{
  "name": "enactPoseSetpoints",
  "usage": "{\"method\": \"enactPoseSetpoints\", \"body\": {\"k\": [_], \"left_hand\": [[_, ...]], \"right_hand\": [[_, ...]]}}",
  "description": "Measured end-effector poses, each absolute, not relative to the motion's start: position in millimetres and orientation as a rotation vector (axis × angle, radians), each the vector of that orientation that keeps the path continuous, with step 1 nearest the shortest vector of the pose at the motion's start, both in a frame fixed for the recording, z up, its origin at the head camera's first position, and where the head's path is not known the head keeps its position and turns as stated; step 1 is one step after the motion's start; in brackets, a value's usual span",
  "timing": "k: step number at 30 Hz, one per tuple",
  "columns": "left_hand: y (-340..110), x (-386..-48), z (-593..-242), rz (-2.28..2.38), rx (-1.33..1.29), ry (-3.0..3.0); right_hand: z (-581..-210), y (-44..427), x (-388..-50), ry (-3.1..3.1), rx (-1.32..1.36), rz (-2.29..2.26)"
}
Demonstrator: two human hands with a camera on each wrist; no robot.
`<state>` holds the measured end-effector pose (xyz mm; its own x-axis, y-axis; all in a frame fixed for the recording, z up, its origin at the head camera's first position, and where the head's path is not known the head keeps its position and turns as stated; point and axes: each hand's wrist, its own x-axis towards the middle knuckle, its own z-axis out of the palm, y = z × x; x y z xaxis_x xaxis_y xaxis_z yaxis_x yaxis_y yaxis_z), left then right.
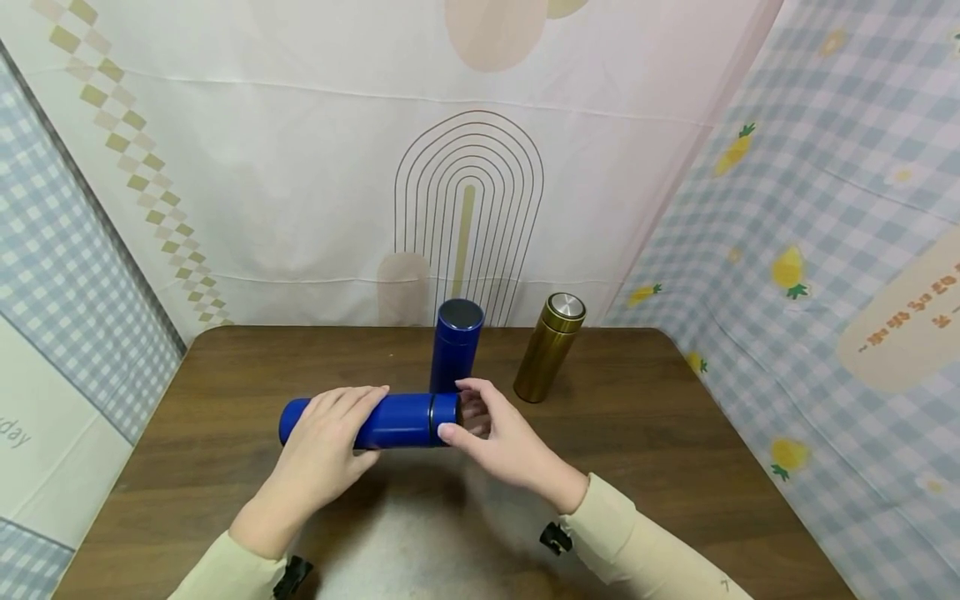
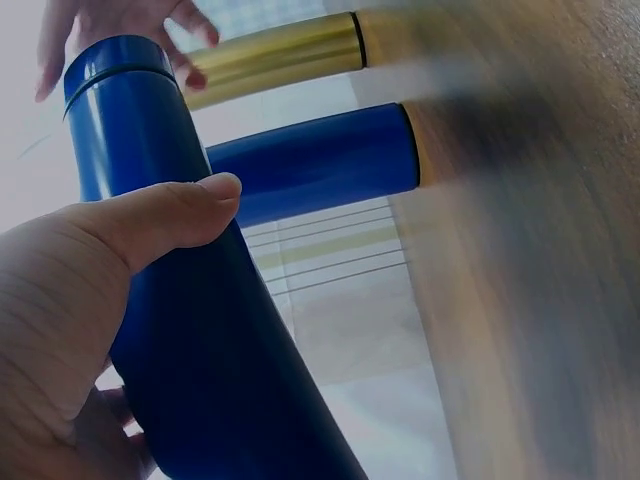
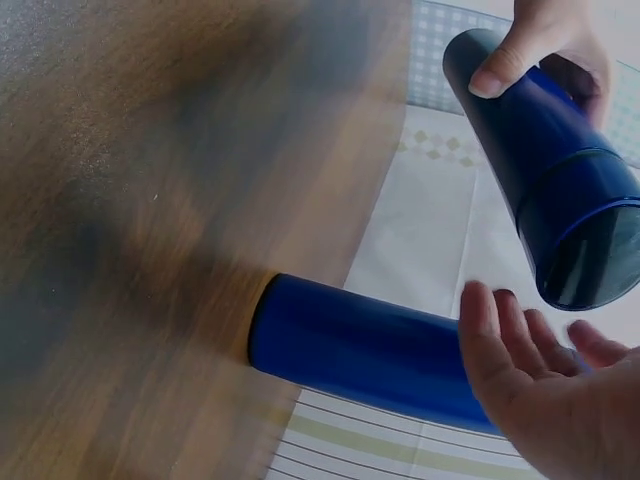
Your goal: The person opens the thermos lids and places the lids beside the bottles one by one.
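Here's the left hand (image 1: 318,450) wrapped round the blue bottle (image 1: 401,421), thumb on the near side, bottle sideways in its palm. To its right the right hand (image 1: 510,437) hovers, fingers loosely spread beside the cap (image 1: 447,408). Looks stiff, moderately heavy and (that glossy finish!) possibly slippery; mid-body and cap rim seem the best holds.

Pale cream sleeves (image 1: 648,537), small black wrist fittings (image 1: 556,538)

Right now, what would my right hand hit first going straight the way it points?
Probably the cap of the blue bottle in your left hand, though the depth there is unclear.
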<state>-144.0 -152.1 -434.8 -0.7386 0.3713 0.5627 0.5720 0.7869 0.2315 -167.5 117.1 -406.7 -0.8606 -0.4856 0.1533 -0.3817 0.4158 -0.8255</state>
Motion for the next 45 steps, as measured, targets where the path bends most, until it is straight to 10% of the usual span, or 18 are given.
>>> {"method": "enactPoseSetpoints", "body": {"k": [20, 35, 45], "left_hand": [[-151.7, -142.8, -435.4, -0.534, -0.7, -2.481], [-149.8, -141.8, -433.2, -0.524, -0.71, -2.488], [-153.0, -141.8, -436.2, -0.529, -0.671, -2.49]], "right_hand": [[-409.1, 122.6, -167.3, 2.561, -1.055, -1.291], [-404.6, 121.4, -165.8, 2.459, -0.631, -1.366], [-410.9, 125.2, -171.8, 2.735, -1.321, -1.09]]}}
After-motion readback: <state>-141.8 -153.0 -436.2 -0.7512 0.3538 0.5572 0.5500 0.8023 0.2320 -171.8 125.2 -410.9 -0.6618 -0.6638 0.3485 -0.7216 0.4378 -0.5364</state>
